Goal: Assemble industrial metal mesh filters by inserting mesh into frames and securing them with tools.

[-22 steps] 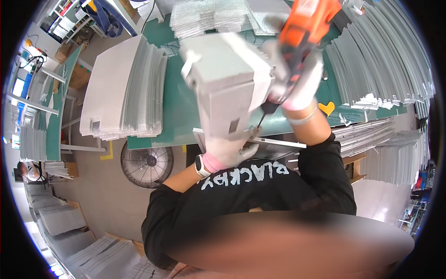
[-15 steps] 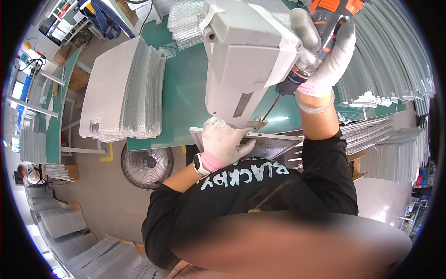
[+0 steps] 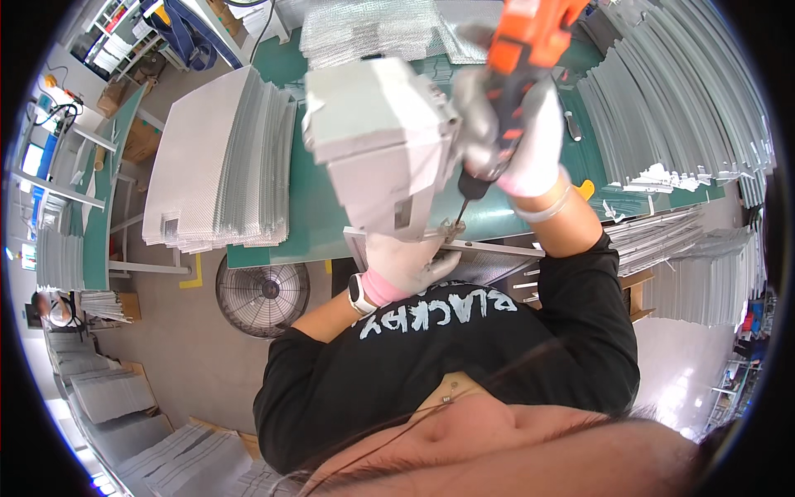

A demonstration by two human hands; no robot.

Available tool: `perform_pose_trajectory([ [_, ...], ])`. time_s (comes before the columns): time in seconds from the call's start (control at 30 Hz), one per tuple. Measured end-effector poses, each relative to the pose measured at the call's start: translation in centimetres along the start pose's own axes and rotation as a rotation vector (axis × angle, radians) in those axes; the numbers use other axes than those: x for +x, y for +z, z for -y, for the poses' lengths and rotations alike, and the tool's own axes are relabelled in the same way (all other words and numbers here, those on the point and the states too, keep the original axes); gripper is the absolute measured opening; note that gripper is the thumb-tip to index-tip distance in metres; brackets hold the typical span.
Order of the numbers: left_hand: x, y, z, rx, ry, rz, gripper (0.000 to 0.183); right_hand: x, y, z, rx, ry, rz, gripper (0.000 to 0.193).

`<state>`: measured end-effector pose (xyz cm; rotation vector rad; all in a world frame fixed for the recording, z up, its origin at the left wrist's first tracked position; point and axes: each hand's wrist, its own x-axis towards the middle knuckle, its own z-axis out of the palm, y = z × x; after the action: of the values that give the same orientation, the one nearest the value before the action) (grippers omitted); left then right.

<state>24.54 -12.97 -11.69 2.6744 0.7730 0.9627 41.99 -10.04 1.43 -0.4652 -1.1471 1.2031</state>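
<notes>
My right hand (image 3: pixel 534 137), in a white glove with a pink cuff, is wrapped round an orange-and-black cordless drill (image 3: pixel 515 91). The drill is blurred, and its thin bit points down at a small metal fitting (image 3: pixel 451 230). That fitting sits on the edge of a framed mesh panel (image 3: pixel 489 267) close to my body. My gloved left hand (image 3: pixel 406 263) is closed at this panel's frame, just left of the fitting; part of its fingers is hidden. A tall grey boxy housing (image 3: pixel 377 149) with pale tape rises between the hands, beside the drill.
Stacked mesh panels (image 3: pixel 219 161) lie on the left of the green table (image 3: pixel 331 224), with a larger stack (image 3: pixel 687 108) on the right. Silvery mesh sheets (image 3: pixel 368 33) are at the back. A round floor fan (image 3: pixel 267 290) stands below the table's front edge. Another person (image 3: pixel 56 308) shows far left.
The drill and my right hand have swung left, and the drill stands more upright. The grey housing has also shifted left and slightly down. My left hand has stayed almost in place.
</notes>
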Motion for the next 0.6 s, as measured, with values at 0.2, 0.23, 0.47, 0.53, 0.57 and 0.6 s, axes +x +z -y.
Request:
perform_pose_trajectory([
  [0.2,-1.1,1.7,0.2,-0.076,0.059,-0.065,0.034,-1.2,-1.3,-2.3,0.209,0.054,0.165,0.086],
  [0.23,-1.1,1.7,0.2,-0.127,0.068,-0.05,0.035,-1.3,-1.4,-2.4,0.24,0.056,0.179,0.084],
  [0.47,-2.3,2.9,0.9,-0.343,0.026,0.047,0.042,-1.4,-2.3,-4.2,0.34,0.01,0.335,0.077],
  [0.53,-2.6,3.2,1.0,-0.246,0.054,0.058,0.041,-1.5,-2.3,-4.4,0.34,0.003,0.322,0.076],
  [0.57,-2.6,3.2,1.0,-0.152,0.082,0.069,0.04,-1.5,-2.5,-4.5,0.371,0.035,0.336,0.076],
  [0.6,-2.5,3.1,1.0,-0.151,0.085,0.068,0.04,-1.4,-2.6,-4.6,0.402,0.067,0.35,0.076],
])
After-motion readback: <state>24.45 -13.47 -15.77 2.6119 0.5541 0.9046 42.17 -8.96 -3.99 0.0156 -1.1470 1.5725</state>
